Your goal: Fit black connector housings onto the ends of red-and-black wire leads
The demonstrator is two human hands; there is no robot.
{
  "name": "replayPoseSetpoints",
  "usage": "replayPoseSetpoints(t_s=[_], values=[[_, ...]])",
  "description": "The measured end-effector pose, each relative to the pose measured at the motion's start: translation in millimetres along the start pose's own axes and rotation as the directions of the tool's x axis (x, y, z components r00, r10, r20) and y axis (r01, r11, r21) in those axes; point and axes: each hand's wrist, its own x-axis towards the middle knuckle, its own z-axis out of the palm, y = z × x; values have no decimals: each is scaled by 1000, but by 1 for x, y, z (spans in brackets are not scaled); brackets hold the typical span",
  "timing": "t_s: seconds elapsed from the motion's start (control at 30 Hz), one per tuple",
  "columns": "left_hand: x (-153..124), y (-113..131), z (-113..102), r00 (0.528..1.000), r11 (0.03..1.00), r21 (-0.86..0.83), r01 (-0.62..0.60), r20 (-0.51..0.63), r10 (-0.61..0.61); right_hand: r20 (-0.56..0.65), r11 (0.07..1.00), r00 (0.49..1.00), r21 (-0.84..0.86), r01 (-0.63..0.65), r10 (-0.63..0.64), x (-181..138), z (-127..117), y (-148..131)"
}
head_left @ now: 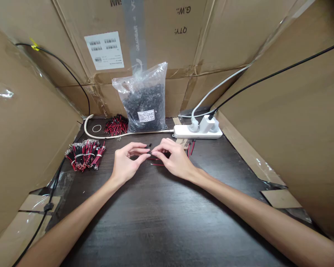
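Observation:
Over the dark table (pixel 156 215), my two hands meet with their fingertips almost touching. My left hand (pixel 128 160) is closed in a pinch on a small black plastic connector (pixel 149 151). Close against it from the right, my right hand (pixel 176 158) pinches too, on the end of a thin wire that its fingers mostly hide. Below the right fingers show thin red wires (pixel 157 164), one with a bare silvery tip. Just beyond the right hand lie a couple of red-and-black wires (pixel 193 147) with black ends.
Banded bundles of red-and-black wires (pixel 85 155) lie at left, with a loose wire pile (pixel 117 125) behind. A clear bag of black parts (pixel 144 104) stands at the back beside a white power strip (pixel 197 131). Cardboard walls (pixel 289 111) enclose the table; a white cable (pixel 108 137) crosses behind.

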Motion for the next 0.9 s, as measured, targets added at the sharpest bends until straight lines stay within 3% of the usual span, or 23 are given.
replayPoseSetpoints(t_s=[0.67, 0.9], values=[[-1, -2, 3, 999, 999, -21, 40, 23, -40, 48, 1000, 999, 0, -21, 21, -1, 3, 3], [1, -4, 1, 998, 996, -65, 54, 18, -53, -12, 1000, 1000, 3, -15, 15, 0, 2, 3]])
